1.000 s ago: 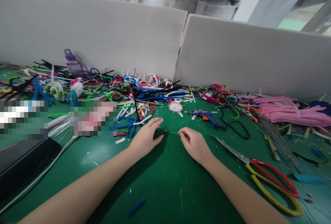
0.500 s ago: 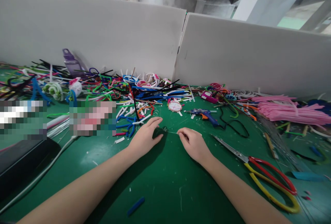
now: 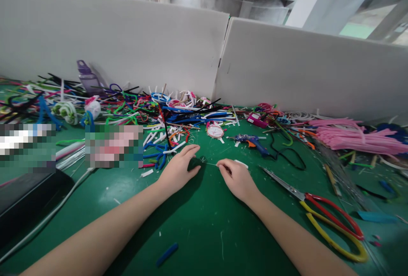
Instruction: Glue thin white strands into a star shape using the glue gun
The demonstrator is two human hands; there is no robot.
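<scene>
My left hand (image 3: 179, 170) is poised above the green table, thumb and fingers apart, with nothing visible between them. My right hand (image 3: 236, 176) pinches the end of a thin, pale strand (image 3: 210, 164). The strand runs left toward a small, fine tangle (image 3: 203, 159) near my left fingertips; whether that hand touches it I cannot tell. A white strip (image 3: 241, 164) lies behind my right knuckles. Beyond the hands are a blue glue gun (image 3: 253, 143) and a small round white piece with a pinkish rim (image 3: 215, 131).
Scissors (image 3: 298, 192) with red and yellow handles lie by my right forearm. Many coloured pipe cleaners (image 3: 197, 114) are heaped along the white partition (image 3: 127, 42), with a pink bundle (image 3: 344, 136) at right. A purple bottle (image 3: 87, 76) stands back left; a white cable (image 3: 54, 212) crosses the left.
My right hand has shifted very slightly left, still pinching the strand, and more of the white strip behind it shows. My left hand stays in place.
</scene>
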